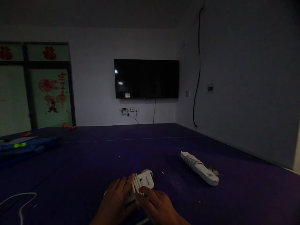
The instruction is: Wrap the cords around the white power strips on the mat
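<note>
The power strip [147,179] is half hidden by the left hand [116,194] and right hand [157,201] holding it, with another strip [203,172] lying right.

Dim light leaves the room grey. A pale back wall [93,78] fills the middle of the frame, with a wide black television [146,79] mounted at upper centre, bright spots mirrored in it. Wall sockets [132,109] sit just below. At the left, dark-framed glazed panels [50,120] carry red decorations [49,53]. Down the shadowy right-hand wall [246,78] hangs a dark cable [199,34]. A purple surface [105,153] spreads across the lower frame.
</note>
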### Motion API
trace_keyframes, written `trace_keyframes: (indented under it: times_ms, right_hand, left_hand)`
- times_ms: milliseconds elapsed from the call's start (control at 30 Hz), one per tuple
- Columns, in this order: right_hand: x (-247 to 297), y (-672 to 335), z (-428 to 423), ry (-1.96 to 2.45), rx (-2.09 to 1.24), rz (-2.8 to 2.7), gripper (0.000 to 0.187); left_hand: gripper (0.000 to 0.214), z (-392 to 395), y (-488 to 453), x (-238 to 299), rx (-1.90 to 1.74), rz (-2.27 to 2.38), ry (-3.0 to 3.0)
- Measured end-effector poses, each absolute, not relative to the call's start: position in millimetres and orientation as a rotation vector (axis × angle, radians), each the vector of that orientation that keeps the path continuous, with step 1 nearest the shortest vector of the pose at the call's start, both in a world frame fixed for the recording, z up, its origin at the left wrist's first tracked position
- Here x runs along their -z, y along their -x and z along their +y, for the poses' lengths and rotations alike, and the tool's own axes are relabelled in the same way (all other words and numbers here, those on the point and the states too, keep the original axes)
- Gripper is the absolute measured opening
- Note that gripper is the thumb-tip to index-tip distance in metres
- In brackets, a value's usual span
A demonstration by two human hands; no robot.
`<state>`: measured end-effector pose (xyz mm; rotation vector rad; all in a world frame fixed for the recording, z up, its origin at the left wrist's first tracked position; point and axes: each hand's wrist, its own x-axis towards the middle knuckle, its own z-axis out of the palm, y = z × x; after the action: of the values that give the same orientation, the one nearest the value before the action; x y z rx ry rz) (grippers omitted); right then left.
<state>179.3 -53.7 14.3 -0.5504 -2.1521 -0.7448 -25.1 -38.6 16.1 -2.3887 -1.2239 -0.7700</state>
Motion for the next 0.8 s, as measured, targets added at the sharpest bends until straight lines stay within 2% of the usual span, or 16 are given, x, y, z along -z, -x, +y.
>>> trace_keyframes:
  times_ms: [200, 467, 567, 667, 800]
  right_hand:
    - [-8.0, -181.4, -51.5, 0.561, 0.66, -2.155, 0.032]
    - [-10.7, -181.5, -45.7, 0.64, 0.456, -1.965, 0.042]
    - [-10.7, -176.7, -42.4, 0.756, 0.291, -1.914, 0.035]
    - [0.9, -170.8, -39.4, 0.979, 0.056, -1.954, 0.019]
    - [26.3, -159.3, -37.8, 1.128, -0.489, -1.963, 0.016]
  left_hand:
    - [0.07, -40.6, 26.8, -21.8, 0.885, -1.106, 2.234]
    - [0.07, -36.3, 39.5, -27.6, 1.245, -1.251, 2.035]
    - [0.068, -30.7, 44.6, -25.9, 1.371, -1.322, 1.963]
    - [0.065, -26.3, 48.6, -24.7, 1.47, -1.362, 1.922]
    - [0.065, -26.5, 50.3, -25.1, 1.581, -1.358, 1.942]
